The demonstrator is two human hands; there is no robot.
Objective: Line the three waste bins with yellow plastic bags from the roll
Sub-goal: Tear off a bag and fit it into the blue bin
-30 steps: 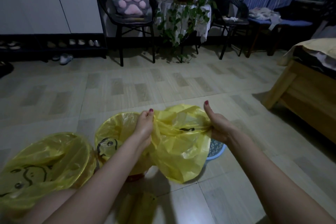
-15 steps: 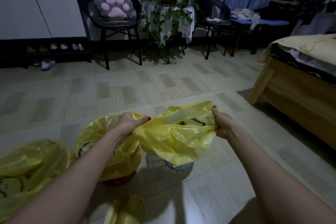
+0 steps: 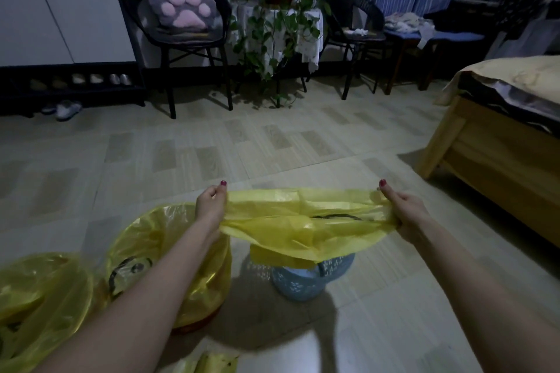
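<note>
Stretching yellow bag (image 3: 306, 221) over blue bin (image 3: 306, 281), left hand (image 3: 210, 206) and right hand (image 3: 404, 209) fingers clamped on its rim

my left hand (image 3: 210, 206) and right hand (image 3: 403, 209) grip a yellow bag (image 3: 306, 227), stretched wide above the blue bin (image 3: 303, 280).

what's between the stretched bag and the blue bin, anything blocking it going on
Nothing visible. The left hand and right hand hold the yellow bag stretched open right above the blue bin. The bag hides the bin's rim and inside, so that part can't be checked.
</note>
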